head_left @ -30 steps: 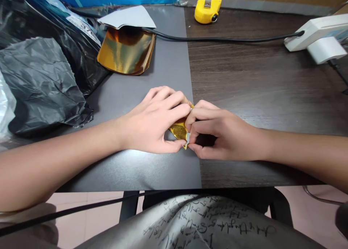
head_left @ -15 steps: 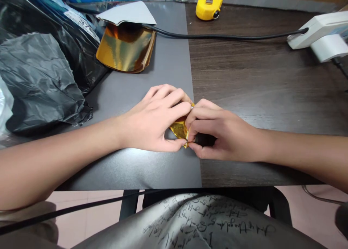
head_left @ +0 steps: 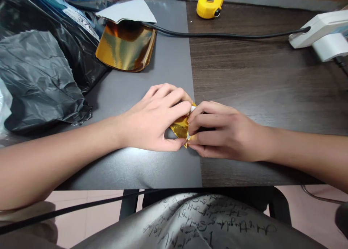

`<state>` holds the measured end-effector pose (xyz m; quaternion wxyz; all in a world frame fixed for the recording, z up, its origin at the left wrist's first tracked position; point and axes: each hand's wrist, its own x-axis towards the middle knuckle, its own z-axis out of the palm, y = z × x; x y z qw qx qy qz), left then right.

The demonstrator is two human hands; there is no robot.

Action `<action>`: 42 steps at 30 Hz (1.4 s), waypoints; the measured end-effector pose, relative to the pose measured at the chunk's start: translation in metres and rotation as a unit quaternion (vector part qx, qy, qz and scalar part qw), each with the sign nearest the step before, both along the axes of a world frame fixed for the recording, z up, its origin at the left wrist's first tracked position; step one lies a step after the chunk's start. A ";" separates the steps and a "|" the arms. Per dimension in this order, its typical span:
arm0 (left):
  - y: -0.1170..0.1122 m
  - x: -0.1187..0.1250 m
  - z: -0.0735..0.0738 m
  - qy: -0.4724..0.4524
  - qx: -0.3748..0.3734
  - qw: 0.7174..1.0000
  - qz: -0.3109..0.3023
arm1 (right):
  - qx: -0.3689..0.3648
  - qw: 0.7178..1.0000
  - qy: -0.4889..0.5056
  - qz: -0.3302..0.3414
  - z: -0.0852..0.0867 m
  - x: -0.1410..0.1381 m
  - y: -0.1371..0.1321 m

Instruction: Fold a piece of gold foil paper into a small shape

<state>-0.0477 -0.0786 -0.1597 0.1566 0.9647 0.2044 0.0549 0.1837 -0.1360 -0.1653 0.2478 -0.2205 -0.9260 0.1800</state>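
Observation:
A folded piece of gold foil paper [head_left: 180,127] lies on the table between both hands, with some of its white underside showing. My left hand [head_left: 160,116] rests over its left side, fingertips at the far corner and thumb pressing the near corner. From the right, my right hand [head_left: 225,131] pinches the paper's right edge near that same corner, thumb and fingertips together. The fingers cover much of the paper, so its full shape is hidden.
A stack of gold paper sheets [head_left: 123,48] with a white sheet [head_left: 127,11] on top lies at the back left. Black plastic bags [head_left: 40,71] fill the left. A yellow tape measure [head_left: 210,5], a black cable [head_left: 217,35] and a white power strip [head_left: 320,26] sit behind.
My right hand's fingers have shifted along the paper's right edge and more of the white underside shows. The left hand has stayed in place.

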 end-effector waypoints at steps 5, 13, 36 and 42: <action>0.001 0.000 0.000 0.008 -0.007 1.000 -0.005 | 0.007 1.000 -0.007 0.004 -0.003 0.002 -0.001; 0.003 -0.001 0.000 0.014 -0.006 1.000 -0.009 | 0.021 1.000 -0.004 0.017 -0.001 0.003 -0.001; 0.003 -0.001 -0.001 0.013 0.012 1.000 -0.011 | 0.041 0.998 -0.027 0.049 -0.004 0.007 0.008; 0.002 -0.001 -0.001 0.013 0.014 1.000 -0.013 | 0.042 0.997 -0.039 0.048 -0.004 0.007 0.008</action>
